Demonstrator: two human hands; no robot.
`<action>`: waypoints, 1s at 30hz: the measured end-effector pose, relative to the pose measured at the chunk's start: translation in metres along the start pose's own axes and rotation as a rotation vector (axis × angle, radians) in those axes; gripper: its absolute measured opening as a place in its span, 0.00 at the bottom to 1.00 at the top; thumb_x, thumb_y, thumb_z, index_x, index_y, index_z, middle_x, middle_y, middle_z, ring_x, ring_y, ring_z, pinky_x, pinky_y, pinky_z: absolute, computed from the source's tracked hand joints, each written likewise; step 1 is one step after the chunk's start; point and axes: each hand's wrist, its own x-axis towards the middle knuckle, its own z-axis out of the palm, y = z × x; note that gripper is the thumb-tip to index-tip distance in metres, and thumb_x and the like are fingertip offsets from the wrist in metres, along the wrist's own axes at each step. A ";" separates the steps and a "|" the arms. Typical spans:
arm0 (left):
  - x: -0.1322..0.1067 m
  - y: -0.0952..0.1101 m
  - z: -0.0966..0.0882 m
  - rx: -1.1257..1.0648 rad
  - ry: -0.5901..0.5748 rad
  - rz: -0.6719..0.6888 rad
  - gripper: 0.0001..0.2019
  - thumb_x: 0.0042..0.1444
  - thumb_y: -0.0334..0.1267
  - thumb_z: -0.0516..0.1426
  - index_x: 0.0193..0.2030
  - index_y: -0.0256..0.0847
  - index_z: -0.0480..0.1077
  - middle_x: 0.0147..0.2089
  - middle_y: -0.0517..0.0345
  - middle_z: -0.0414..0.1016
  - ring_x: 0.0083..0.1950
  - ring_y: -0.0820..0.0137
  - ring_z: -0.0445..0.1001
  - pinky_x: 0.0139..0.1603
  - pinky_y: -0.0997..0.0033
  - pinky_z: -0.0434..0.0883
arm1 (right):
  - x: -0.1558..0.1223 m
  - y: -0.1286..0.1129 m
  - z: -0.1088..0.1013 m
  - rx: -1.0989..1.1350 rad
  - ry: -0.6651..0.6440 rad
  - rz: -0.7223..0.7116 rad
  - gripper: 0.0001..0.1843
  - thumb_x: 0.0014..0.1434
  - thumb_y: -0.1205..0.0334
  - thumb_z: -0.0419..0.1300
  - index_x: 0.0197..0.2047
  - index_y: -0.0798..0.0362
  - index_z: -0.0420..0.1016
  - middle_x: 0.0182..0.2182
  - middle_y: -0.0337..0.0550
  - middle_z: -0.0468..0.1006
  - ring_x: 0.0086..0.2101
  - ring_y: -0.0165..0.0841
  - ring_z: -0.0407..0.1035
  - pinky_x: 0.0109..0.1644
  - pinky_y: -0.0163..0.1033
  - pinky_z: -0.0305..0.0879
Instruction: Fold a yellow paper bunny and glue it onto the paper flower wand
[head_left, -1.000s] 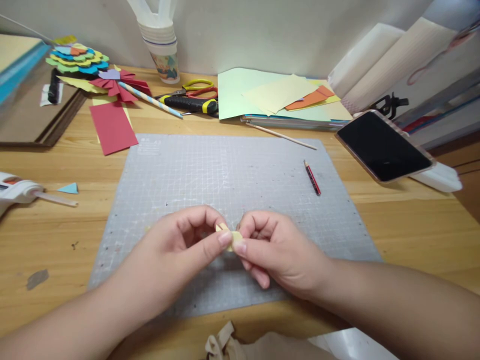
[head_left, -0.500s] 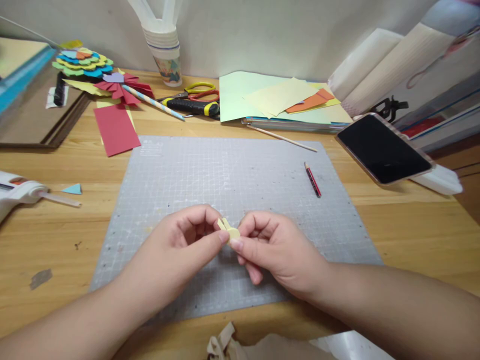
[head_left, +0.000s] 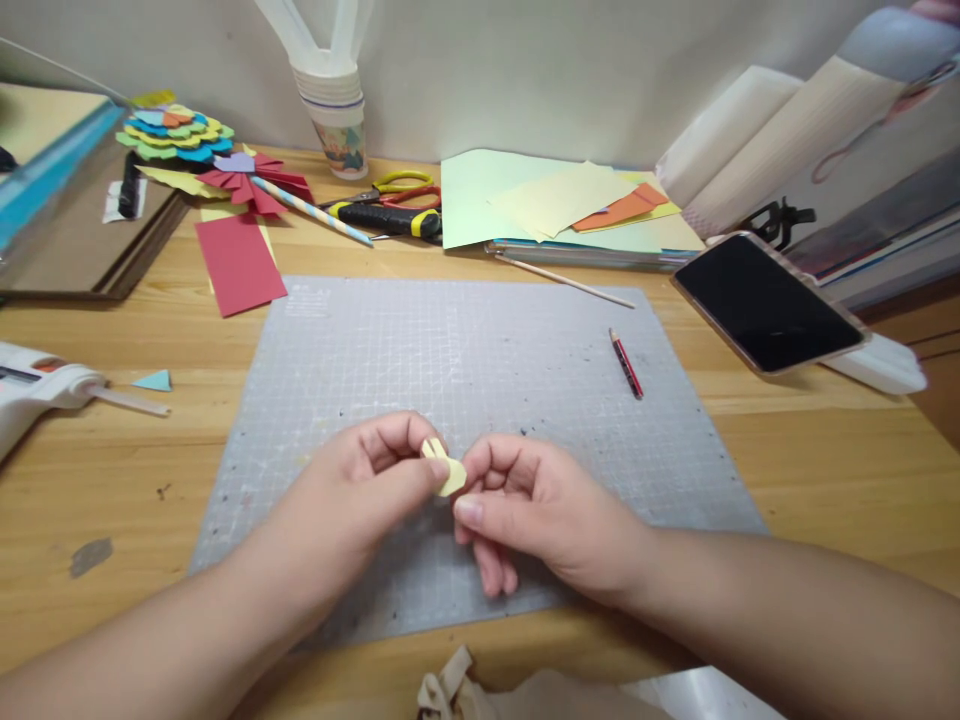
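Note:
A small pale yellow paper cutout, rounded at one end with narrow strips at the other, is pinched between the thumb and fingers of my left hand. Just to its right is my right hand, its thumb apart from the index finger and off the paper. That index fingertip is at the cutout's right edge; whether it touches, I cannot tell. Both hands are above a grey gridded cutting mat. On the mat's right side lies a short red and black pencil.
A glue gun lies at left near a blue paper scrap. Behind the mat are red paper, scissors, a box cutter, stacked cups and coloured sheets. A phone rests at right.
My right thumb has come off the yellow paper cutout and sits lower, apart from the index finger. My left hand still pinches the cutout, now turned to show more of its rounded end.

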 end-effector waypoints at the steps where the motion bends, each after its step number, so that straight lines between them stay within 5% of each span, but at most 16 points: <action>1: 0.001 0.000 -0.001 -0.008 0.015 -0.010 0.07 0.50 0.39 0.60 0.26 0.42 0.66 0.22 0.66 0.68 0.27 0.74 0.65 0.31 0.72 0.62 | 0.000 0.000 -0.001 -0.006 0.004 -0.020 0.17 0.53 0.52 0.68 0.34 0.53 0.67 0.23 0.32 0.75 0.17 0.23 0.69 0.19 0.27 0.61; 4: 0.002 0.000 -0.003 0.009 0.040 -0.010 0.08 0.48 0.39 0.60 0.24 0.41 0.66 0.20 0.68 0.63 0.24 0.76 0.59 0.28 0.74 0.58 | 0.000 0.001 -0.001 -0.053 0.067 -0.088 0.16 0.57 0.50 0.65 0.35 0.53 0.67 0.24 0.32 0.74 0.18 0.22 0.69 0.19 0.27 0.62; 9: 0.001 0.001 0.001 0.060 0.000 -0.036 0.09 0.44 0.40 0.61 0.24 0.41 0.65 0.23 0.65 0.70 0.27 0.74 0.66 0.32 0.72 0.63 | -0.001 0.001 0.002 -0.125 0.094 -0.052 0.17 0.53 0.51 0.68 0.30 0.53 0.67 0.22 0.32 0.72 0.18 0.22 0.67 0.20 0.27 0.61; 15: 0.002 0.000 0.003 0.087 -0.075 -0.018 0.09 0.44 0.39 0.61 0.24 0.41 0.64 0.21 0.67 0.65 0.24 0.77 0.60 0.26 0.76 0.57 | -0.002 0.000 0.003 -0.176 0.050 -0.079 0.15 0.52 0.56 0.68 0.27 0.54 0.68 0.21 0.33 0.71 0.19 0.22 0.66 0.22 0.29 0.61; 20: 0.003 0.000 0.001 0.015 0.050 0.002 0.10 0.51 0.45 0.59 0.31 0.40 0.69 0.20 0.69 0.62 0.23 0.78 0.57 0.25 0.76 0.57 | -0.002 -0.004 0.000 -0.169 0.140 -0.167 0.12 0.57 0.57 0.63 0.27 0.53 0.68 0.21 0.33 0.72 0.18 0.22 0.65 0.21 0.28 0.59; 30: 0.003 0.001 0.003 0.252 0.135 0.185 0.09 0.50 0.42 0.59 0.25 0.40 0.70 0.22 0.65 0.68 0.24 0.77 0.63 0.26 0.77 0.61 | 0.001 -0.002 -0.001 -0.215 0.186 -0.253 0.10 0.57 0.58 0.62 0.28 0.53 0.68 0.20 0.32 0.70 0.18 0.22 0.65 0.22 0.29 0.60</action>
